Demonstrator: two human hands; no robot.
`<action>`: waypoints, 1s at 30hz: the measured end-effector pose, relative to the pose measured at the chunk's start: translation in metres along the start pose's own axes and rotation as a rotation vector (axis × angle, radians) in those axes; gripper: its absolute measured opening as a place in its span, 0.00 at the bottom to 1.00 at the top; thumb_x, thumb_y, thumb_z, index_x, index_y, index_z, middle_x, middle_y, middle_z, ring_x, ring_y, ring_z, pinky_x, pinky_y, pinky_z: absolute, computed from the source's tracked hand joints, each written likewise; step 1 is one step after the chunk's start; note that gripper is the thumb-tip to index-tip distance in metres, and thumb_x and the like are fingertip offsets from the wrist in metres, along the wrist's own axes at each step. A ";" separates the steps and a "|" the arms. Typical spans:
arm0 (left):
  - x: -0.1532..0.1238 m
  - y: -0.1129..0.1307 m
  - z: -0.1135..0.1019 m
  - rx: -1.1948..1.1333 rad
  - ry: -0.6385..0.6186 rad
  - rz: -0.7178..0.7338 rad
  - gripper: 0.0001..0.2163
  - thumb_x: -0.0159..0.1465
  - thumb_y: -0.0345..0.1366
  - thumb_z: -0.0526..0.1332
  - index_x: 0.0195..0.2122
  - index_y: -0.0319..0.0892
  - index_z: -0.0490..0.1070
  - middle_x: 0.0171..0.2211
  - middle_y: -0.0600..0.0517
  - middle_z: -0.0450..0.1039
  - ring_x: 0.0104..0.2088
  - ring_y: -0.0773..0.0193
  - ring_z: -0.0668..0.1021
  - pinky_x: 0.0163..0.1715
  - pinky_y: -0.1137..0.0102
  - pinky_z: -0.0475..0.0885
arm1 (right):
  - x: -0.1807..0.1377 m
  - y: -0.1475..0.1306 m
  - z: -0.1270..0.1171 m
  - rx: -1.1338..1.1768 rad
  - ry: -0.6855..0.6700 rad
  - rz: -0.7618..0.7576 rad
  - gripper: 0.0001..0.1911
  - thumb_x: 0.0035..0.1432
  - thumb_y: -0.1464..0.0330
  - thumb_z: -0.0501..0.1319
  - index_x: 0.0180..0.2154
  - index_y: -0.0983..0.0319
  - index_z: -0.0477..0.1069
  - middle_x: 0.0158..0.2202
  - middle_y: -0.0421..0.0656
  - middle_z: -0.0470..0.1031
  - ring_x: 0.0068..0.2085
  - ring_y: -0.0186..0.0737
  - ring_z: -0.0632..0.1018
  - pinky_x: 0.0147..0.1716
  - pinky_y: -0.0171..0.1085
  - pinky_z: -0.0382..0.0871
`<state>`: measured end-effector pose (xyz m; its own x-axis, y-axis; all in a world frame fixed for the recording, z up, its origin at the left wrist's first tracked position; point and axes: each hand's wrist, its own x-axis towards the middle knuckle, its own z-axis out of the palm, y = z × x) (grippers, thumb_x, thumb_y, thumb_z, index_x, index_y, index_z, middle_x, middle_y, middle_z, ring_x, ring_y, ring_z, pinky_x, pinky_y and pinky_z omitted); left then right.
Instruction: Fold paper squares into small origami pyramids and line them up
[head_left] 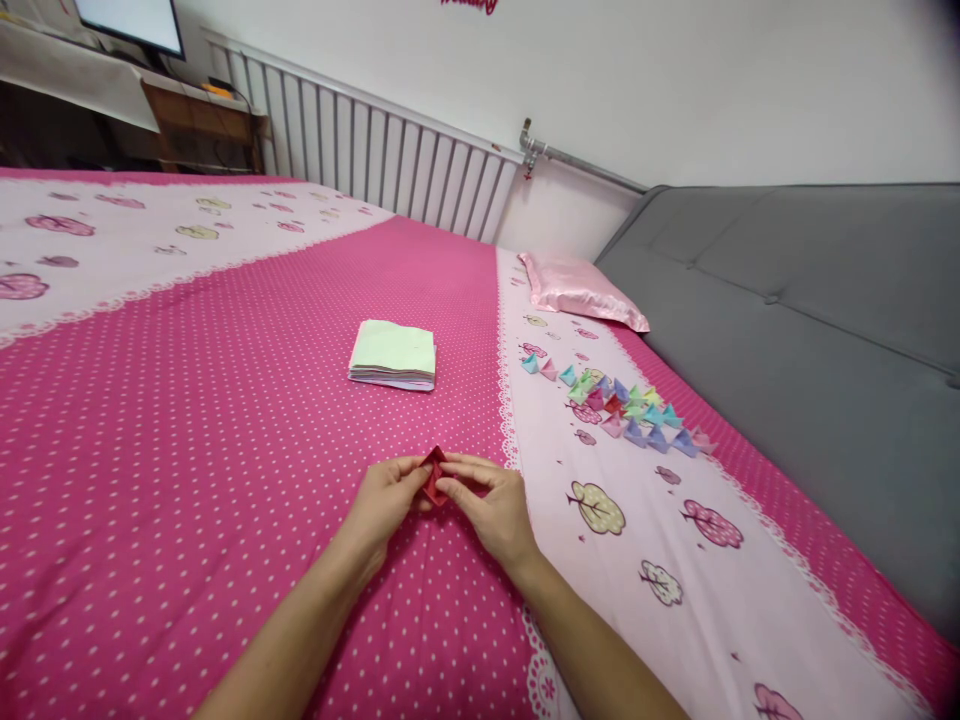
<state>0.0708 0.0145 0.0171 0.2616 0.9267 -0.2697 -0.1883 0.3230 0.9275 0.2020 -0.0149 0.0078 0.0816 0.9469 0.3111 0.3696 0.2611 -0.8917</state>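
Note:
A small piece of folded red paper [434,478] is held between both hands, just above the pink dotted bedsheet. My left hand [391,492] pinches its left side, and my right hand [487,497] grips its right side with thumb and fingers. Part of the red paper is hidden behind the fingers. Beyond the hands lies a stack of square coloured paper [393,347], pale green on top. To the right, several folded paper boats [616,402] in blue, pink, green, yellow, red and purple stand grouped on the pale printed strip of the sheet.
The bedsheet [285,400] spreads under everything. A pink satin pillow [577,287] rests at the far right, by the grey padded headboard [810,290]. Along the wall runs a white radiator [375,140] with a pipe. A desk with a monitor [135,22] stands at the far left.

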 end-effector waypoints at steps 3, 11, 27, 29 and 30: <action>0.000 0.000 0.000 0.010 -0.004 0.008 0.06 0.50 0.33 0.60 0.24 0.35 0.73 0.16 0.53 0.69 0.17 0.74 0.68 0.21 0.77 0.63 | -0.001 0.000 -0.001 -0.131 -0.042 -0.061 0.11 0.53 0.65 0.60 0.40 0.57 0.75 0.45 0.44 0.74 0.45 0.40 0.74 0.49 0.40 0.66; 0.002 -0.004 -0.003 0.046 0.006 -0.014 0.08 0.52 0.34 0.57 0.26 0.35 0.72 0.21 0.51 0.71 0.20 0.71 0.71 0.22 0.76 0.65 | -0.003 -0.004 -0.004 -0.367 -0.173 -0.188 0.15 0.59 0.65 0.52 0.47 0.57 0.70 0.51 0.44 0.69 0.50 0.38 0.71 0.50 0.38 0.64; 0.000 -0.001 -0.003 -0.047 0.007 -0.094 0.06 0.51 0.31 0.58 0.28 0.36 0.72 0.22 0.52 0.71 0.22 0.70 0.73 0.24 0.75 0.69 | -0.002 -0.004 -0.003 -0.170 -0.044 -0.159 0.10 0.56 0.67 0.56 0.33 0.57 0.76 0.40 0.44 0.76 0.44 0.41 0.74 0.45 0.40 0.67; 0.001 -0.001 -0.005 -0.072 -0.009 -0.111 0.08 0.51 0.29 0.56 0.31 0.37 0.71 0.25 0.50 0.73 0.24 0.68 0.74 0.25 0.74 0.71 | -0.002 -0.005 -0.003 -0.138 0.001 -0.153 0.10 0.56 0.66 0.56 0.31 0.58 0.76 0.38 0.44 0.76 0.43 0.40 0.75 0.44 0.40 0.67; 0.001 -0.001 -0.005 -0.085 -0.023 -0.124 0.09 0.52 0.30 0.55 0.32 0.36 0.71 0.26 0.49 0.74 0.25 0.67 0.75 0.26 0.74 0.71 | -0.002 -0.006 -0.004 -0.125 0.024 -0.149 0.10 0.57 0.66 0.55 0.31 0.59 0.75 0.37 0.44 0.76 0.42 0.40 0.75 0.43 0.39 0.67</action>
<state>0.0663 0.0157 0.0145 0.3090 0.8743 -0.3742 -0.2324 0.4510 0.8617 0.2031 -0.0188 0.0133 0.0388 0.8942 0.4459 0.4914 0.3715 -0.7878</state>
